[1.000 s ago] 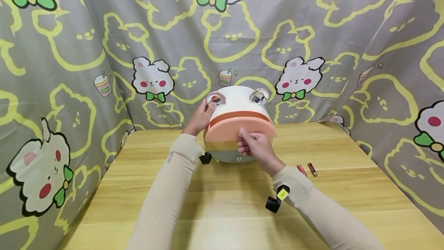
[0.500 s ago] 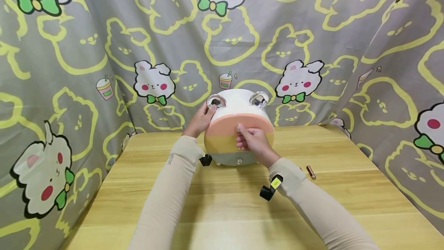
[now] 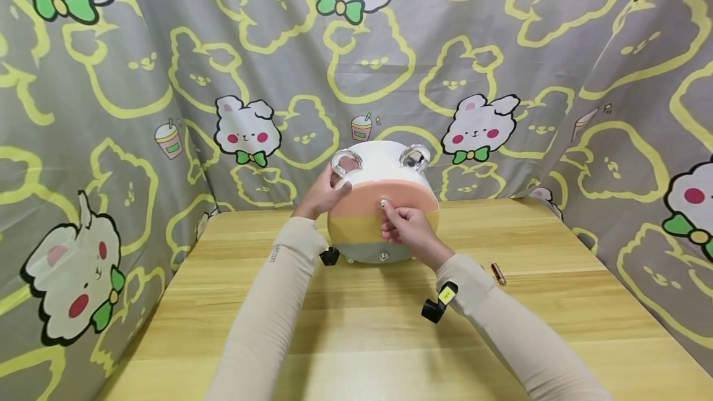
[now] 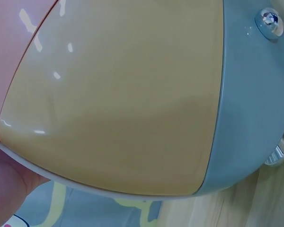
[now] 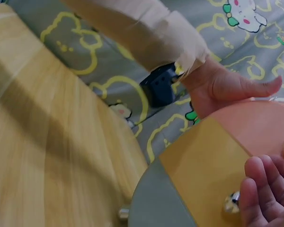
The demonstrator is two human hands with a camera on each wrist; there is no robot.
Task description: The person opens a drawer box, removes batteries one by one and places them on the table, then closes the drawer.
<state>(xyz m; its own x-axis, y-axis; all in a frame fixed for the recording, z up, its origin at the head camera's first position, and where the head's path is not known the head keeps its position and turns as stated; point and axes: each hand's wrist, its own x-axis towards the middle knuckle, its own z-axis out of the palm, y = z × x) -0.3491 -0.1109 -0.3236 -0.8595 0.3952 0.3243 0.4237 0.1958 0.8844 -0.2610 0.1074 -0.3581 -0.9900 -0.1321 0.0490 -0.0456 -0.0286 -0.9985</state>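
A rounded box (image 3: pixel 353 229) stands upright at center frame on a wooden tabletop (image 3: pixel 334 345), its striped front facing the wearer, silver ears (image 3: pixel 346 164) uppermost and its front's long axis running left to right. The left hand (image 3: pixel 322 195), thumb extended, lies flat against the box's side; the right hand (image 3: pixel 411 226), fingers half curled, has its thumb at the coral band's knob (image 3: pixel 382 203), though whether it pinches cannot be told.
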